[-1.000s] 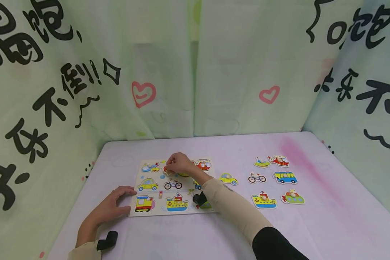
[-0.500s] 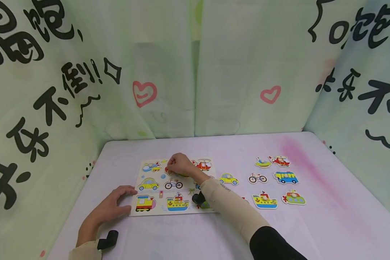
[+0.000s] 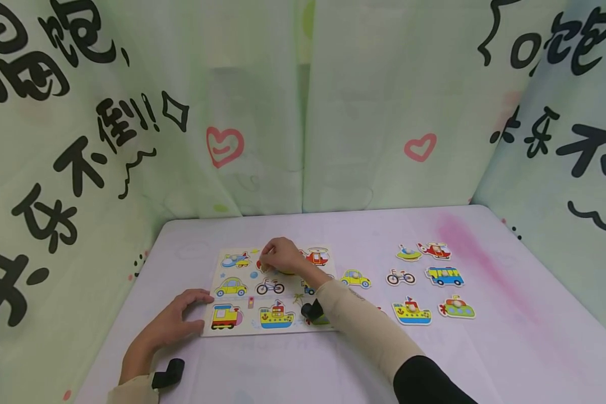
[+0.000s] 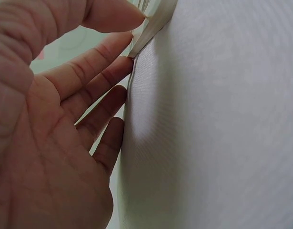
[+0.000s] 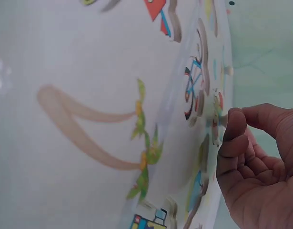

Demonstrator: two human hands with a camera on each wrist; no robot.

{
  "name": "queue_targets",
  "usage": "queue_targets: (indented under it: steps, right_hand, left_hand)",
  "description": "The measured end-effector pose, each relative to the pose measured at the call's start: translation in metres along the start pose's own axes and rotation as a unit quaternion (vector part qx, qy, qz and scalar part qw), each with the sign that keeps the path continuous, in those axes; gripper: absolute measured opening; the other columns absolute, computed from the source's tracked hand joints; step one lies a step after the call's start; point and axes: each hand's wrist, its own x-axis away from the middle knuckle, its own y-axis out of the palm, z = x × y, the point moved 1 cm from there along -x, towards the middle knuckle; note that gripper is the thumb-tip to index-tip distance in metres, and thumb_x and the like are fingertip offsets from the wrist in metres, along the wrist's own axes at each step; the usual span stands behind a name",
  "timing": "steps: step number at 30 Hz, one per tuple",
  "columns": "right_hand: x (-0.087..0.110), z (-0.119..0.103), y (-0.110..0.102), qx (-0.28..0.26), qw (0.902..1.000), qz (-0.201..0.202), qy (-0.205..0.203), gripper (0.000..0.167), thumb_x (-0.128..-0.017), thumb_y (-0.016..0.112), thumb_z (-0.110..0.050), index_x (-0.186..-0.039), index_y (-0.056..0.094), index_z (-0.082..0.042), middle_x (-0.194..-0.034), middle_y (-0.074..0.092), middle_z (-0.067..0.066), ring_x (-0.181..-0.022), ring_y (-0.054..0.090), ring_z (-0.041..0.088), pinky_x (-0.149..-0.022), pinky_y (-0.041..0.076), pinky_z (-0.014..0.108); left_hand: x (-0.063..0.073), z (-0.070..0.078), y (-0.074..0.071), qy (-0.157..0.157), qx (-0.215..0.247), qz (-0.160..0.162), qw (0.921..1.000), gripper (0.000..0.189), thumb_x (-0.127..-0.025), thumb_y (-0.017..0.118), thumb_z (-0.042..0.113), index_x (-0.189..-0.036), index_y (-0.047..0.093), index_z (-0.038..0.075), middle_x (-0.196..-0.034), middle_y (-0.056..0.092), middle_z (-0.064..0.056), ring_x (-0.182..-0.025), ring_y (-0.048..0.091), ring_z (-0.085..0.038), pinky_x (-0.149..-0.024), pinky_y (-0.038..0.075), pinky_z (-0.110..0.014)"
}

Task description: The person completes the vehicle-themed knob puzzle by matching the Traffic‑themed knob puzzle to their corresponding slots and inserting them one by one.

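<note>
A wooden peg puzzle board (image 3: pixel 303 331) with vehicle pictures lies on the left half of the table. My right hand (image 3: pixel 283 255) is over its top row and pinches, between thumb and index finger, the small knob of a puzzle piece. In the right wrist view that piece (image 5: pixel 216 118) shows edge-on with red, yellow and green on it, close against the board; in the head view the hand hides most of it. My left hand (image 3: pixel 174 318) touches the board's left edge with thumb and fingertips; in the left wrist view its fingers (image 4: pixel 106 83) are extended at the board corner (image 4: pixel 153 28).
Loose knobbed pieces lie right of the board: a yellow car (image 3: pixel 356 278), a bicycle (image 3: pixel 399 276), a bus (image 3: pixel 444 275), a helicopter (image 3: pixel 436 251), a ship (image 3: pixel 411 312), a submarine (image 3: pixel 457 307) and a small yellow-green piece (image 3: pixel 408 253). A printed curtain (image 3: pixel 353 112) hangs behind the table.
</note>
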Motion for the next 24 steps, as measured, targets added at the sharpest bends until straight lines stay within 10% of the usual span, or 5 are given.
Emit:
queue_targets:
  steps: [24]
  right_hand:
    - [0.0057,0.0054,-0.0083,0.038,0.9984,-0.041,-0.004,0.025,-0.096,0.067,-0.020,-0.118,0.072,-0.008,-0.072,0.068,-0.002,-0.062,0.058,0.011,-0.061,0.045,0.022]
  left_hand:
    - [0.0003,0.0029,0.0000,-0.013,-0.006,-0.001,0.9999,0.047,-0.083,0.076,0.004,-0.128,0.063,0.010,-0.149,0.048,-0.020,-0.143,0.036,-0.047,-0.117,0.028,-0.067]
